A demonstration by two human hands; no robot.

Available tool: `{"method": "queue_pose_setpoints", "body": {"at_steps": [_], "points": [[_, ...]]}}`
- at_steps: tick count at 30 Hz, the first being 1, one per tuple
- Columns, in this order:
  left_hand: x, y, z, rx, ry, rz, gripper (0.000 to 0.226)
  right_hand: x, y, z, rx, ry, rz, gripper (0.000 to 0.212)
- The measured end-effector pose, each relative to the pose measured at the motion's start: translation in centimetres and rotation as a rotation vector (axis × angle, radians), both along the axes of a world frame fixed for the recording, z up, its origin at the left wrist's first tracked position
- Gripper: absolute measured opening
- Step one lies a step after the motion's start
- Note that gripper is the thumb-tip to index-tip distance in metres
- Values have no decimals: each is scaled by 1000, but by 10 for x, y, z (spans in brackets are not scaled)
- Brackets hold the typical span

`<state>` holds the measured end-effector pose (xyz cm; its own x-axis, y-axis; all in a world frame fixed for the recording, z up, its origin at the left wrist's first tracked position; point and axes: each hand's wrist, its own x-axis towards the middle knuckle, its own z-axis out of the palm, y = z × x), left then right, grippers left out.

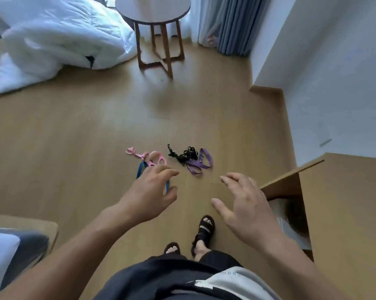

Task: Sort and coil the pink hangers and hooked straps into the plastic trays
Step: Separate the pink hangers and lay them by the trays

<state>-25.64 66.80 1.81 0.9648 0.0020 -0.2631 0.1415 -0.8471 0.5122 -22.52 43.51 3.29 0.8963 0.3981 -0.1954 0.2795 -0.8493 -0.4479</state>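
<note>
Wooden floor (pixel 96 131), round side table (pixel 153 9), blue curtain (pixel 234 24)

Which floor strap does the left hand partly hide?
The blue flat strap beside the pink plastic hangers: the left hand overlaps it. The black hooked strap and purple strap show fully.

head cam | worn high, standing | faces forward-down at floor (pixel 74 137) | wide-angle, single view
</note>
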Motion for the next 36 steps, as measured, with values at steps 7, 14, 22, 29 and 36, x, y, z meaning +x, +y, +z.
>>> {"method": "queue_pose_setpoints", "body": {"at_steps": [7, 14, 22, 29, 36], "points": [[39, 30, 9, 4, -25, 212, 42, 88, 57, -10, 31, 27, 253, 60], [54, 90, 1, -27, -13, 432, 42, 145, 138, -12, 22, 39, 426, 59], [93, 207, -50, -95, 65, 542, 43, 200, 272, -54, -59, 116, 562, 60], [169, 297, -151, -101, 183, 543, 42, 267, 363, -157, -59, 225, 496, 57], [245, 340, -355, -140, 324, 650, 43, 348, 410, -370, -124, 363, 467, 50]]}}
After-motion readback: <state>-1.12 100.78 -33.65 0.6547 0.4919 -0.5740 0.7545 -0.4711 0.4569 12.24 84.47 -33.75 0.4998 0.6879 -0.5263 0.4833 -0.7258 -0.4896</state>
